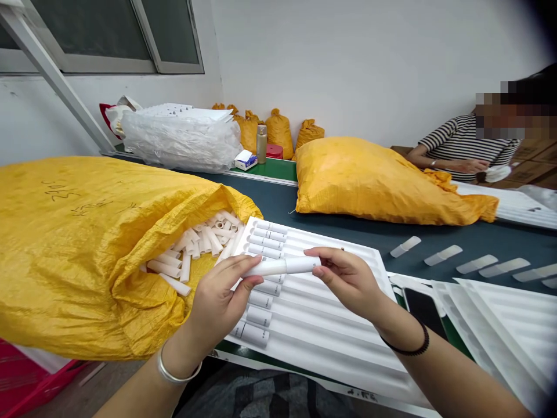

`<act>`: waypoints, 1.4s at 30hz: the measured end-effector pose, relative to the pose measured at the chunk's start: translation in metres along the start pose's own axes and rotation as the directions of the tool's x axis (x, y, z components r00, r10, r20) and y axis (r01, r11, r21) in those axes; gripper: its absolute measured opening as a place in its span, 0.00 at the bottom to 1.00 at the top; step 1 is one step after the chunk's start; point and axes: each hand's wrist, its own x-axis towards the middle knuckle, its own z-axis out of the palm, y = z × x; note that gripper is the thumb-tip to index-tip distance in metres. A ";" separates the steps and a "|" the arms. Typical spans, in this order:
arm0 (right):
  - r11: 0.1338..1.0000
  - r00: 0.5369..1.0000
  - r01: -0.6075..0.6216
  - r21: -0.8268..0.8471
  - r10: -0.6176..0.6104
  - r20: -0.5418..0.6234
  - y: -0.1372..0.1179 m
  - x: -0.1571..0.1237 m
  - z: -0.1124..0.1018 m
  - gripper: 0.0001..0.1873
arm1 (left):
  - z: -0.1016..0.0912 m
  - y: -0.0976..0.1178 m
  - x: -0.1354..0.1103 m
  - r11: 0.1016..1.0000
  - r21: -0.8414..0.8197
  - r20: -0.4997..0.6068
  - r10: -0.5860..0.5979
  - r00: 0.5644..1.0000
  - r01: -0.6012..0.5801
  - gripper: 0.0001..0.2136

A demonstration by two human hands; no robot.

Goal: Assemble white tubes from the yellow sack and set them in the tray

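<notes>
Both hands hold one white tube (282,266) level above a white grooved tray (331,337). My left hand (220,302) pinches its left end and my right hand (346,278) pinches its right end. Several white tubes (261,284) lie in the tray's left grooves. Just left of the tray, an open yellow woven sack (87,249) spills several more white tubes (195,247).
A second yellow sack (374,180) lies across the dark belt (435,238), where several clear tubes (444,254) lie in a row. More white trays (500,331) and a black phone (424,310) are at right. A person in a striped shirt (465,145) sits at far right.
</notes>
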 end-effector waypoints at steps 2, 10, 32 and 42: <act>0.993 0.997 -0.072 0.093 0.072 0.005 -0.001 -0.001 0.001 0.12 | 0.003 0.000 -0.001 0.999 0.034 -0.031 0.030 0.999 -0.029 0.13; 0.851 0.939 -0.342 0.399 0.325 0.114 -0.006 0.000 0.000 0.18 | 0.006 0.004 -0.003 0.986 0.035 -0.085 0.165 0.983 -0.162 0.24; 0.960 0.970 0.243 -0.141 -0.238 0.052 -0.008 -0.010 -0.008 0.14 | 0.017 0.004 0.005 0.866 -0.253 0.479 -0.275 0.834 0.431 0.14; 0.952 0.975 0.220 -0.212 -0.217 0.038 -0.006 -0.011 -0.011 0.11 | 0.020 0.013 0.000 0.916 -0.279 0.372 -0.175 0.912 0.290 0.11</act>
